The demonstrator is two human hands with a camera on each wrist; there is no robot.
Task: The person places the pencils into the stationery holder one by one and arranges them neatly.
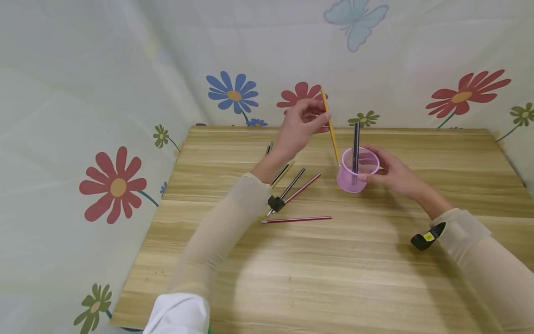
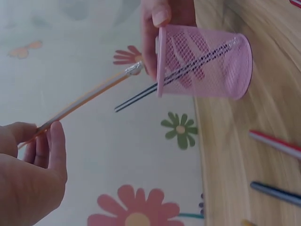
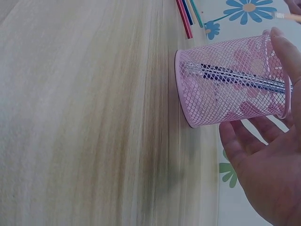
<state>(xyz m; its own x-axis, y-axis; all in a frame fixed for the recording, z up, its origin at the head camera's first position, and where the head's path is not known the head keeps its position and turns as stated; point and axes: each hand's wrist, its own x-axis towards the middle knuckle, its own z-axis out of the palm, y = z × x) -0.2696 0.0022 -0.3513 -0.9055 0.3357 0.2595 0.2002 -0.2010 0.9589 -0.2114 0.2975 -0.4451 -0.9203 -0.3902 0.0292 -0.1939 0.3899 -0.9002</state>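
A yellow pencil [image 1: 331, 127] slants down from my left hand [image 1: 298, 125], pinched between thumb and fingers. Its silver-banded end [image 2: 134, 68] points toward the pink mesh pencil cup [image 1: 346, 182], and in the left wrist view it is apart from the rim. The cup stands upright on the table. My right hand [image 1: 396, 174] holds it at the right side, with the thumb near the rim and the fingers around the far side in the right wrist view. Dark pencils [image 1: 356, 139] lean inside the cup, their upper ends sticking out over the rim.
Several pencils lie on the wooden table [image 1: 333, 278] left of the cup, among them a red one [image 1: 298, 219] in front and a dark one [image 1: 293, 183]. Some are partly hidden by the left forearm. A flower-patterned curtain [image 1: 267, 55] hangs behind the table.
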